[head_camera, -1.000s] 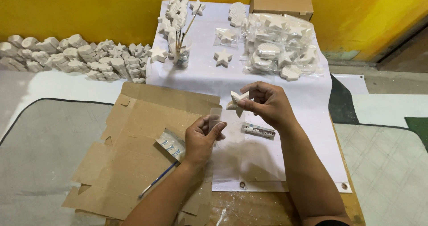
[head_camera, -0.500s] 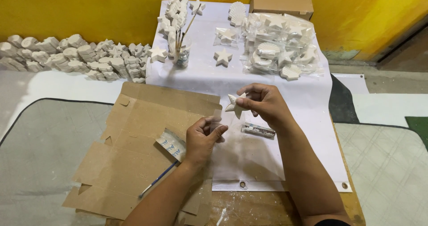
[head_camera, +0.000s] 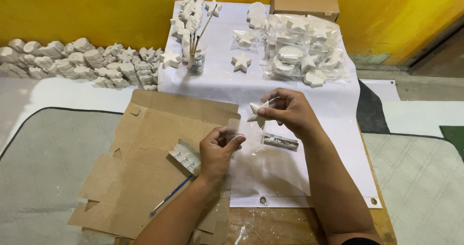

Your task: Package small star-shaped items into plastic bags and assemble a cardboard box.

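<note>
Cardboard sheet (head_camera: 145, 153): lying flat under the left side.
Right hand (head_camera: 290, 112): pinching a white plaster star (head_camera: 256, 113), holding it just up-right of the left.
Left hand (head_camera: 217, 148): gripping a clear plastic bag (head_camera: 233, 128), mouth pointing toward the star.

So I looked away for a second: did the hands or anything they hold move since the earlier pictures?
Barely. The right hand still pinches the white plaster star, now lowered slightly toward the left hand, which keeps holding a clear piece of film by its edge. The cardboard, blue brush and piles of plaster shapes stayed put.
</note>
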